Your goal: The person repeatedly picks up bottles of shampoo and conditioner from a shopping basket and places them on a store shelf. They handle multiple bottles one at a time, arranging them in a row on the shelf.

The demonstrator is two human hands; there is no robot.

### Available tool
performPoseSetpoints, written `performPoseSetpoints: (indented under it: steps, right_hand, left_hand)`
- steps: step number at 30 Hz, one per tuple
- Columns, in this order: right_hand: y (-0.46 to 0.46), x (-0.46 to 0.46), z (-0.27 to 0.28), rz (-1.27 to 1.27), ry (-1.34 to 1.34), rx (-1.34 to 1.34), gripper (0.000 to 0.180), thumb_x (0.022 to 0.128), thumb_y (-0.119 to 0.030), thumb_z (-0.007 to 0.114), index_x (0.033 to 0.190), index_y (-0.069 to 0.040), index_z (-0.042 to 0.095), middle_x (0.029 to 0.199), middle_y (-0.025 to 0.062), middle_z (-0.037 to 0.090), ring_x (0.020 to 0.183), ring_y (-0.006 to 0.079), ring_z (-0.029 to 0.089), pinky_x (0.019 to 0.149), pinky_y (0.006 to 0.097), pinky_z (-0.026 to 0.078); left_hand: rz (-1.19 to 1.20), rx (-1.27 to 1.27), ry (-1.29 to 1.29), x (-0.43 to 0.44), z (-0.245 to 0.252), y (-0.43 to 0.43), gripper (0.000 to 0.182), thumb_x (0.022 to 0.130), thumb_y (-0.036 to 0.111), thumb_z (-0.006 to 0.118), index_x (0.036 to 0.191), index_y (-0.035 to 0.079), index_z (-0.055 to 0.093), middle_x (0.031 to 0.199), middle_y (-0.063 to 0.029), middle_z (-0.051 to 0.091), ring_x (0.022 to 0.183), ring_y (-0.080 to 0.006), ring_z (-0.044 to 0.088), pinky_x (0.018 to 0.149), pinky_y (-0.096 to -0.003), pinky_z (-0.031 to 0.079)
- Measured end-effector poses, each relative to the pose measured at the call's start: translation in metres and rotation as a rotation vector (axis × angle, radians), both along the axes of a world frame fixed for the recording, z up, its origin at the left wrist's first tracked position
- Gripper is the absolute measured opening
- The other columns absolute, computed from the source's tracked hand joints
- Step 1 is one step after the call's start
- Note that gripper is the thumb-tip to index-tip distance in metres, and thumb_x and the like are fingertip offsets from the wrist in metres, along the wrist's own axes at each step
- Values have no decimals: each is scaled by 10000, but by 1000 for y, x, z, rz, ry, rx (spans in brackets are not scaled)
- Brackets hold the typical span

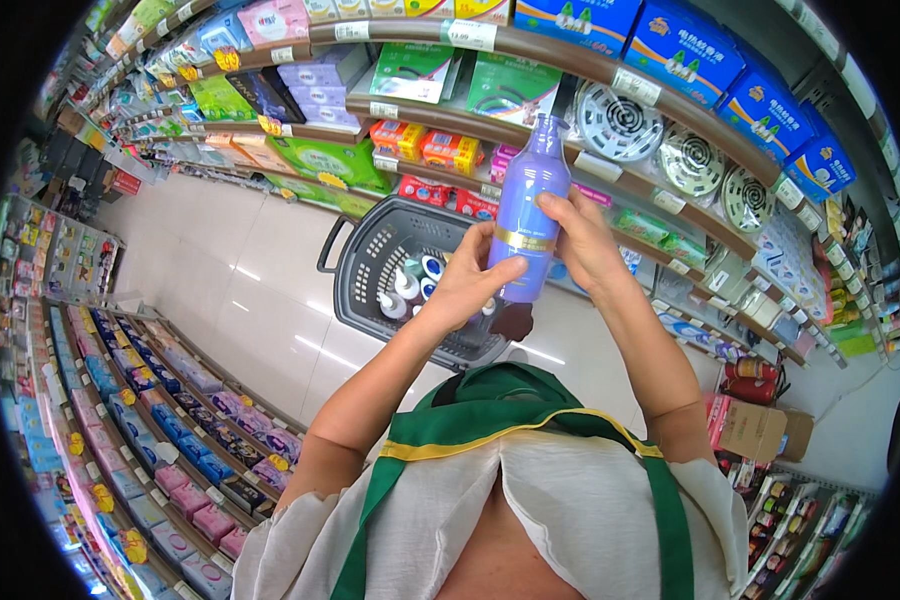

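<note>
Between my two hands I hold a purple pump bottle with a gold band and a tapered top. My left hand grips its lower left side, thumb across the front near the base. Higher up on the right side, my right hand holds it with the thumb on the front. Below and to the left, a dark grey shopping basket stands on the floor. Several bottles, among them a white pump bottle, are inside it. My left forearm and the purple bottle hide part of the basket.
Facing me is a shelf with orange soap packs, mosquito coils and blue boxes. Behind at left runs another shelf with pink packs. Fire extinguishers and a cardboard box are at right. Tiled floor lies between.
</note>
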State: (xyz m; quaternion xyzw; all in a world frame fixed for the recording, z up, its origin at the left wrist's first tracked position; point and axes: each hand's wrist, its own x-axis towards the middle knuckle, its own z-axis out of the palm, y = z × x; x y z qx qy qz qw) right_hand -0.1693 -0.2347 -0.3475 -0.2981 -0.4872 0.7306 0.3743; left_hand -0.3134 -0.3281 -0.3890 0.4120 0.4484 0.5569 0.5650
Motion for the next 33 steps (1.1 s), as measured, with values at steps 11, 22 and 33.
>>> performPoseSetpoints:
  steps: [11,22,33]
  right_hand:
    - [27,53,33,173,90,137,493,848,-297,658,1221,-13,507,1084,65,576,985,140,557,853,308,462]
    - [33,63,45,186,119,164,528,854,-319,661,1235,4,491,1092,77,571,979,150,561,851,317,468]
    - [8,27,70,146,146,211,476,878,-302,644,1221,-9,494,1101,89,579,993,160,583,862,325,489]
  left_hand:
    - [-244,45,-336,50,20,27,852,801,558,671,1359,2,347,1265,-149,513,1072,-273,596,845,-450,551]
    - [-195,93,-285,61,31,32,829,800,567,661,1337,8,369,1216,-124,543,1043,-222,606,849,-432,549]
    - [-261,159,-248,14,40,27,836,834,554,633,1390,21,309,1249,-114,508,1092,-214,570,879,-421,531]
